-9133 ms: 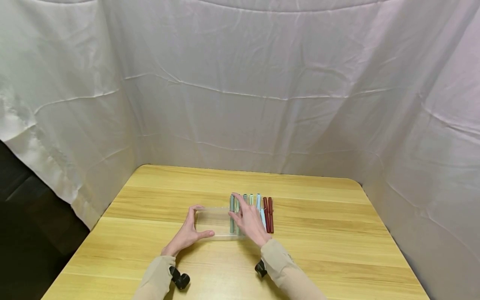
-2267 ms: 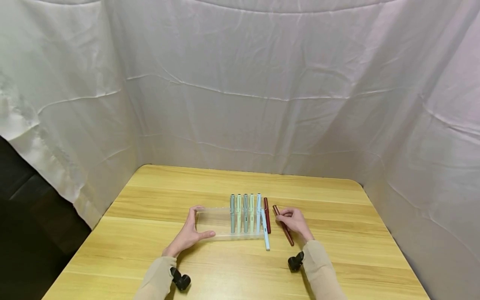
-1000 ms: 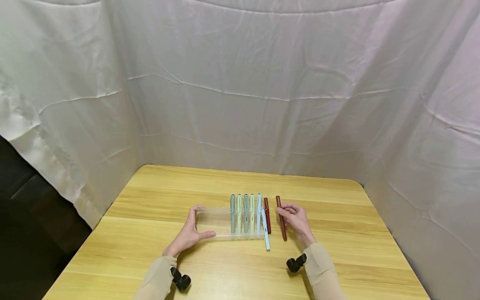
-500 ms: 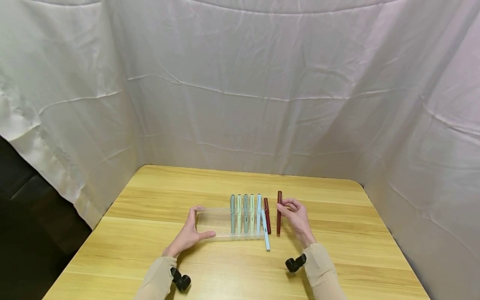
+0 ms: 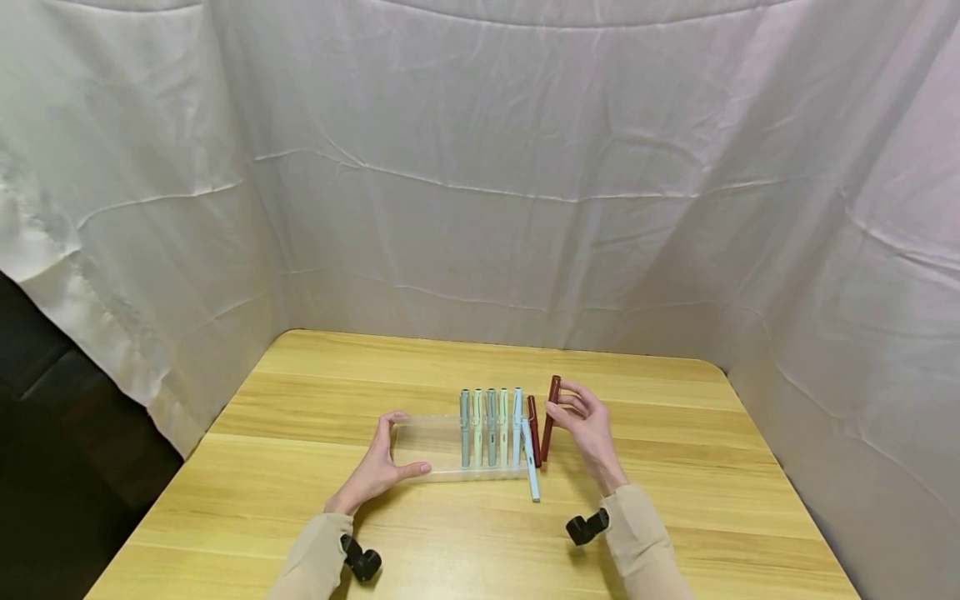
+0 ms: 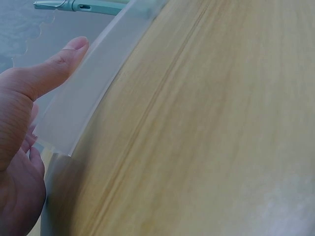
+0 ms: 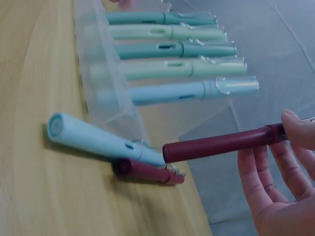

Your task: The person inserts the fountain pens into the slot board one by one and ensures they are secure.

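Note:
My left hand (image 5: 380, 458) grips the left end of a clear plastic box (image 5: 427, 475), thumb on the near wall and fingers at the far side. Across the box's right part lie several pens in a row: grey-green (image 5: 465, 429), light green (image 5: 504, 429) and light blue (image 5: 517, 433), clips toward the far side. My right hand (image 5: 588, 425) pinches a dark red pen (image 7: 221, 145) by its cap end between thumb and fingers, held up to the right of the box. A second dark red pen (image 7: 142, 170) and a light blue pen (image 7: 88, 137) lie just beyond the box's right end.
The wooden table (image 5: 675, 467) carries everything. A pale curtain (image 5: 480, 208) encloses its back and sides. Small black cameras (image 5: 587, 527) sit on both wrists. The loose blue pen slants, its near end sticking out past the box's front wall.
My right hand has left the row in the box and picked up the outer red pen. Over the last second that pen has moved up and left, toward the other red pen. The left hand stays put.

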The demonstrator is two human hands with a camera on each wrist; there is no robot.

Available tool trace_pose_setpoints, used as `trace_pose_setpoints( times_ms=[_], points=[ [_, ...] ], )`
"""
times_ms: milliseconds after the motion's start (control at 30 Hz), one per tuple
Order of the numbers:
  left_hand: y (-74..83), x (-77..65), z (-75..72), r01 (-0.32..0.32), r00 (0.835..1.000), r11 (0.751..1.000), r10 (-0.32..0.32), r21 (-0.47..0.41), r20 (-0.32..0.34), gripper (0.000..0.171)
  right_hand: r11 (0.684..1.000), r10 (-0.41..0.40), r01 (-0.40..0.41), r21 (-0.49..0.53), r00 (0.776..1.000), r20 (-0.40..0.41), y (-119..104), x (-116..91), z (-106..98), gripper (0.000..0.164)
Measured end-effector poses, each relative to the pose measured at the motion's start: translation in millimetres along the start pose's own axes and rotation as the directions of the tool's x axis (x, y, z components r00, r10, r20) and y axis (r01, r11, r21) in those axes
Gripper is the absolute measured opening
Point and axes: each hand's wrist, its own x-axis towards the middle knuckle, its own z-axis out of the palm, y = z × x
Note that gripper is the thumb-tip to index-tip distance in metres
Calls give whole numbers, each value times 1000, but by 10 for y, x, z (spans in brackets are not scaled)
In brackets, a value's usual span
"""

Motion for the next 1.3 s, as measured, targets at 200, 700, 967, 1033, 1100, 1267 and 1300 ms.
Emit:
trace_pose_setpoints(
  times_ms=[200,700,967,1033,1100,1267,1300],
  points=[
    [-12,0,1,1,1000,1000,-1,-3,-2,93,999,-5,6,-44,1000,23,-69,-26,75,54],
    [-8,3,0,1,1000,1000,0,12,-4,93,993,-66,75,-86,993,103,-180,-69,345,48],
    [-2,0,-9,12,1000,1000,-12,11,0,92,985,-87,102,-139,990,109,-184,-91,506,47],
    [3,-1,-11,12,1000,1000,-12,9,3,92,981,-98,116,-154,988,117,-176,-93,548,46],
    [8,-1,-13,13,1000,1000,-13,9,3,93,976,-111,132,-173,986,125,-167,-92,587,45],
    [22,-3,-12,11,1000,1000,-11,14,5,94,976,-111,136,-172,983,148,-133,-93,684,44],
    [24,-3,-12,12,1000,1000,-12,17,5,94,977,-107,132,-169,983,152,-127,-98,705,44]
  ],
)
